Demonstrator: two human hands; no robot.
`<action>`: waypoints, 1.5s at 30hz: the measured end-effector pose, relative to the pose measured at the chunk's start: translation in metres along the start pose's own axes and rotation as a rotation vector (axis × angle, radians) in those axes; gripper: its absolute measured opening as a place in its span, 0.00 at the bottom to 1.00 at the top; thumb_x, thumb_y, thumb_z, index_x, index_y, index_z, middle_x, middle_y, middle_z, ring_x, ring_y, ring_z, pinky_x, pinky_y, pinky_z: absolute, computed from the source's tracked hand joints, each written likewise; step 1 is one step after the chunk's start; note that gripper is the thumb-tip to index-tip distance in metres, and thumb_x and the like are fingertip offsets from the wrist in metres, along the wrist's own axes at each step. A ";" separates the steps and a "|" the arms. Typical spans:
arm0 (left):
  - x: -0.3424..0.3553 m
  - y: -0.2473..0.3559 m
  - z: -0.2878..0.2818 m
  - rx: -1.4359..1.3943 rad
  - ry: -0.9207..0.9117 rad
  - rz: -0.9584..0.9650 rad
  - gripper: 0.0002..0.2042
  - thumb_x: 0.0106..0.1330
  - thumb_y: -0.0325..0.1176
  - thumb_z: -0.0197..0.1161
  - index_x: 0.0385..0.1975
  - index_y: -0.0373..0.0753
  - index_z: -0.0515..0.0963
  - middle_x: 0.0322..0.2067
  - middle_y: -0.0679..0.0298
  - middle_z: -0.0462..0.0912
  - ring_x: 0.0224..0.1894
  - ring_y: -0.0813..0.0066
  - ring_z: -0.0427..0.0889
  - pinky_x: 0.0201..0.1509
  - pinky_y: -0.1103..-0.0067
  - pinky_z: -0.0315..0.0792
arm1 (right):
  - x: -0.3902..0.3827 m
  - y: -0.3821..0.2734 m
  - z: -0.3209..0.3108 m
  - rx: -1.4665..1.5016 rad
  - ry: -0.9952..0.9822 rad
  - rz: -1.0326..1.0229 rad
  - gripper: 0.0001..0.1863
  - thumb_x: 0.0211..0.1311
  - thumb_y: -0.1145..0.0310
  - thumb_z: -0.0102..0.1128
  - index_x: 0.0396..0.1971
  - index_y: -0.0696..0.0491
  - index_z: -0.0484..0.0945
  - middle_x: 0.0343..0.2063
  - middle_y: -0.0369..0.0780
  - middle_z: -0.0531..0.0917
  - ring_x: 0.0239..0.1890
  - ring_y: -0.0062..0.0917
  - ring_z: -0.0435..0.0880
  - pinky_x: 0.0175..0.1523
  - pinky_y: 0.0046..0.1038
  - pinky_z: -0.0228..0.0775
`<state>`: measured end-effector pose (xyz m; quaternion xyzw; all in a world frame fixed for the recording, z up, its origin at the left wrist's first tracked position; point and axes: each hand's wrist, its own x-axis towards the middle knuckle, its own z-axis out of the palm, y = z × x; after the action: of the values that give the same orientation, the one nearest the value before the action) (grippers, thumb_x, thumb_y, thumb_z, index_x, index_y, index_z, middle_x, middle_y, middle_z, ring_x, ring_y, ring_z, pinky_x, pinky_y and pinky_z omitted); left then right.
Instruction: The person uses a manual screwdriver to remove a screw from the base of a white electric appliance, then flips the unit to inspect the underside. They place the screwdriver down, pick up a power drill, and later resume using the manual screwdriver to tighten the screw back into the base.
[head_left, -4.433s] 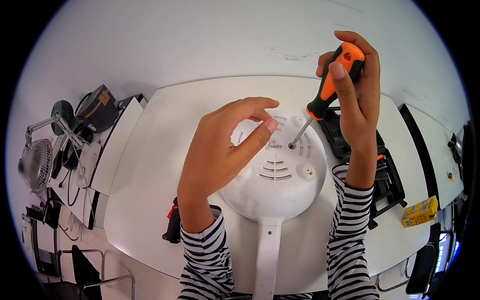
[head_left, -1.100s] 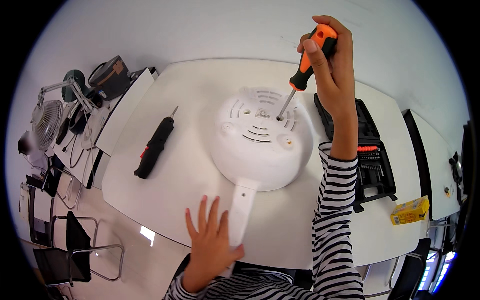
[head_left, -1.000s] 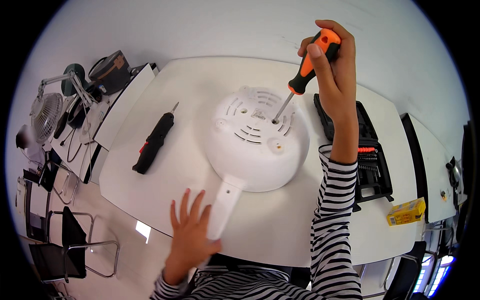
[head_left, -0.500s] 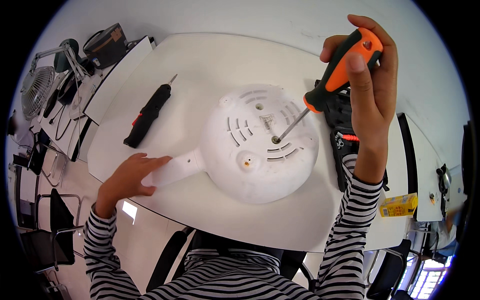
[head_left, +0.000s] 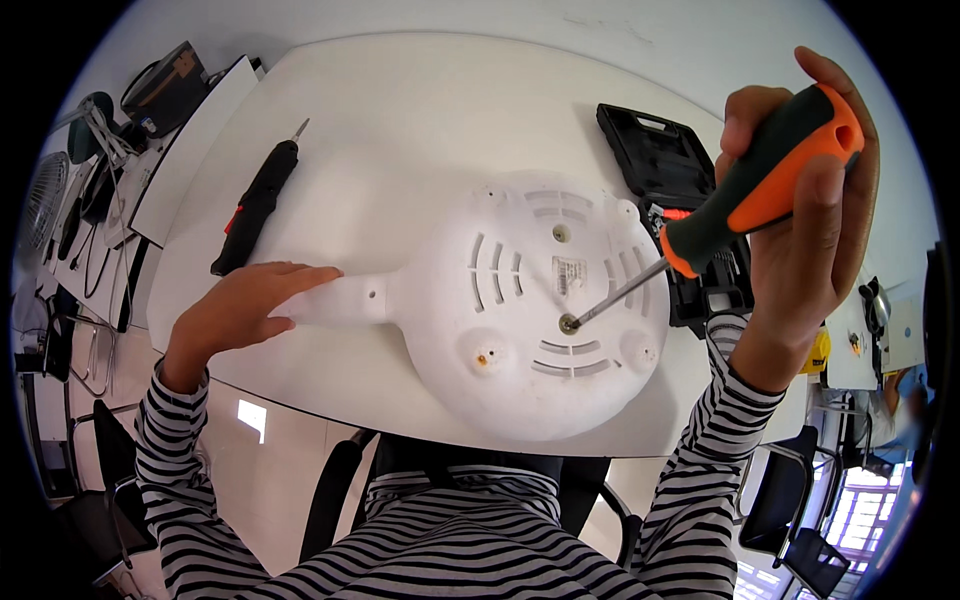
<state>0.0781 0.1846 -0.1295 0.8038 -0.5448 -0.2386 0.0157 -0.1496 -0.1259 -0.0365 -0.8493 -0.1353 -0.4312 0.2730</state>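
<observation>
A white, round plastic appliance [head_left: 450, 385] lies on the table with vent slots, small feet and recessed screw holes facing up. My left hand [head_left: 240, 310] grips the end of its handle [head_left: 345, 300], thumb on the near side and fingers over the far side. In my right hand [head_left: 800, 250] is a screwdriver [head_left: 745, 190] with an orange and dark green grip. Its metal shaft slants down to the left, with the tip at a recessed hole [head_left: 569, 324] near the middle of the appliance. Whether the tip sits on a screw is too small to tell.
A black power screwdriver [head_left: 258, 205] lies on the white table [head_left: 400, 110] at the left. Behind my right hand an opened black tool case [head_left: 655, 155] holds bits. A yellow box [head_left: 818, 352] shows partly beside my right forearm. Chairs and side desks stand around.
My right hand and the screwdriver have moved right and tilted lower, the tip staying at the same hole. The appliance appears slightly turned and nearer, and the view has shifted. My left hand keeps its hold.
</observation>
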 end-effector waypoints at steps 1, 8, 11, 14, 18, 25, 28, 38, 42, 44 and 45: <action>0.000 0.004 -0.003 0.021 0.027 0.046 0.34 0.46 0.22 0.66 0.58 0.44 0.65 0.50 0.58 0.74 0.51 0.61 0.73 0.56 0.73 0.67 | -0.002 0.001 -0.001 0.000 0.002 0.002 0.29 0.67 0.56 0.41 0.56 0.64 0.58 0.29 0.45 0.75 0.25 0.19 0.74 0.28 0.18 0.68; 0.003 0.053 -0.040 0.106 0.438 0.295 0.26 0.53 0.33 0.63 0.55 0.42 0.69 0.49 0.57 0.75 0.52 0.61 0.72 0.55 0.71 0.67 | 0.004 0.001 0.003 0.065 0.003 -0.009 0.27 0.66 0.58 0.41 0.57 0.64 0.57 0.31 0.46 0.76 0.31 0.23 0.75 0.33 0.21 0.70; 0.010 0.079 -0.058 0.105 0.527 0.379 0.25 0.54 0.33 0.63 0.55 0.41 0.70 0.53 0.58 0.73 0.56 0.60 0.70 0.59 0.69 0.64 | 0.004 -0.004 0.025 0.104 0.281 0.008 0.29 0.63 0.51 0.47 0.52 0.60 0.57 0.21 0.41 0.77 0.24 0.20 0.77 0.32 0.20 0.69; 0.019 0.101 -0.070 0.119 0.597 0.477 0.24 0.56 0.31 0.60 0.55 0.39 0.69 0.55 0.59 0.72 0.58 0.61 0.69 0.61 0.69 0.63 | 0.005 -0.013 0.029 0.127 0.230 0.022 0.28 0.64 0.53 0.47 0.52 0.61 0.57 0.20 0.41 0.77 0.24 0.20 0.77 0.32 0.20 0.69; 0.039 0.120 -0.079 0.096 0.753 0.668 0.26 0.57 0.33 0.59 0.57 0.35 0.66 0.55 0.53 0.70 0.59 0.57 0.68 0.60 0.66 0.63 | 0.008 -0.018 0.022 0.179 0.148 0.047 0.28 0.63 0.55 0.49 0.52 0.61 0.57 0.19 0.41 0.77 0.24 0.23 0.78 0.31 0.22 0.69; 0.079 0.162 -0.109 -0.329 0.667 1.204 0.28 0.69 0.44 0.47 0.58 0.26 0.59 0.47 0.50 0.74 0.47 0.69 0.74 0.50 0.79 0.70 | -0.005 0.001 0.023 0.489 0.216 0.252 0.27 0.67 0.60 0.39 0.58 0.64 0.56 0.41 0.49 0.73 0.42 0.32 0.75 0.47 0.32 0.68; 0.084 0.179 -0.128 -0.459 0.374 1.460 0.26 0.69 0.44 0.47 0.57 0.26 0.61 0.48 0.51 0.74 0.48 0.70 0.74 0.50 0.79 0.70 | -0.007 0.013 0.011 0.594 -0.046 0.193 0.27 0.67 0.58 0.38 0.57 0.64 0.56 0.42 0.49 0.73 0.43 0.33 0.75 0.48 0.33 0.68; 0.090 0.180 -0.118 -0.835 0.545 1.132 0.18 0.63 0.36 0.60 0.48 0.30 0.73 0.37 0.55 0.80 0.40 0.74 0.79 0.45 0.83 0.74 | -0.005 -0.017 0.014 0.172 -0.082 0.292 0.27 0.60 0.60 0.54 0.51 0.66 0.64 0.41 0.46 0.78 0.45 0.30 0.78 0.52 0.28 0.67; 0.104 0.181 -0.111 -0.772 0.752 1.340 0.17 0.62 0.33 0.61 0.47 0.29 0.73 0.36 0.57 0.81 0.39 0.74 0.79 0.48 0.80 0.72 | -0.007 -0.049 0.025 -0.313 -0.008 0.261 0.26 0.49 0.68 0.67 0.45 0.66 0.70 0.33 0.43 0.82 0.38 0.27 0.82 0.47 0.25 0.70; 0.101 0.180 -0.105 -0.709 0.830 1.275 0.16 0.62 0.32 0.61 0.46 0.28 0.73 0.34 0.58 0.80 0.38 0.75 0.79 0.48 0.81 0.72 | -0.007 -0.052 0.031 -0.330 0.008 0.252 0.20 0.49 0.71 0.65 0.40 0.65 0.72 0.28 0.42 0.83 0.31 0.26 0.83 0.40 0.24 0.73; 0.096 0.180 -0.103 -0.678 0.868 1.241 0.16 0.62 0.31 0.61 0.46 0.28 0.73 0.34 0.58 0.80 0.38 0.76 0.78 0.48 0.81 0.71 | -0.007 -0.051 0.032 -0.178 0.012 0.323 0.19 0.50 0.71 0.64 0.40 0.65 0.72 0.28 0.43 0.82 0.32 0.26 0.83 0.40 0.24 0.73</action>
<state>-0.0091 0.0021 -0.0222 0.3293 -0.7335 -0.0064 0.5946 -0.1565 -0.0652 -0.0398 -0.8783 0.0433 -0.3969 0.2631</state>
